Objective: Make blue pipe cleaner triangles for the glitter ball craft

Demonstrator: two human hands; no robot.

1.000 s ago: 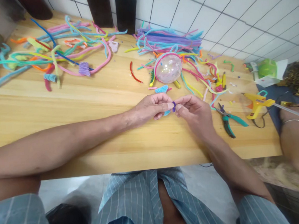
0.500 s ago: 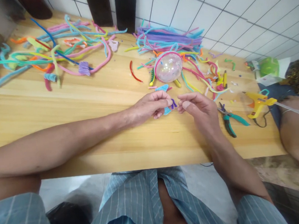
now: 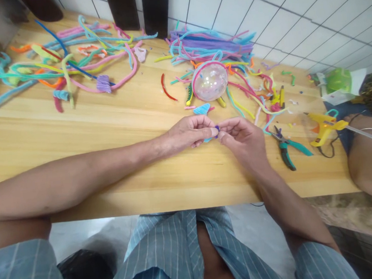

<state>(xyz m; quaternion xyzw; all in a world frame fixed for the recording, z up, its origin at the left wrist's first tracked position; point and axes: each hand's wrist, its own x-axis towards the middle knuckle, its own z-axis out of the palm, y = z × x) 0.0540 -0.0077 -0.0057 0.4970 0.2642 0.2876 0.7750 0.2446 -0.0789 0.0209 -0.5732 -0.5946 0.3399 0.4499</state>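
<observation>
Between the fingertips of both hands is a small bent piece of dark purple pipe cleaner [image 3: 217, 131], mostly covered by the fingers. My left hand [image 3: 195, 131] pinches it from the left, thumb and forefinger closed. From the right, my right hand [image 3: 242, 140] closes thumb and forefinger on its other side. Just behind the hands lies a light blue pipe-cleaner shape [image 3: 201, 109], and another bit of blue shows below the fingers. A clear plastic dome with a pink rim [image 3: 210, 81] rests farther back.
Teal-handled pliers [image 3: 290, 148] lie right of my right hand, with a yellow glue gun [image 3: 326, 127] beyond. Loose pipe cleaners [image 3: 71, 67] spread over the back left; a purple and blue bundle [image 3: 211, 45] lies by the tiled wall. Another person's arm [image 3: 368, 164] rests at the right edge.
My right hand has moved left, and its thumb and forefinger now meet the purple pipe cleaner. My left hand keeps its pinch in nearly the same place.
</observation>
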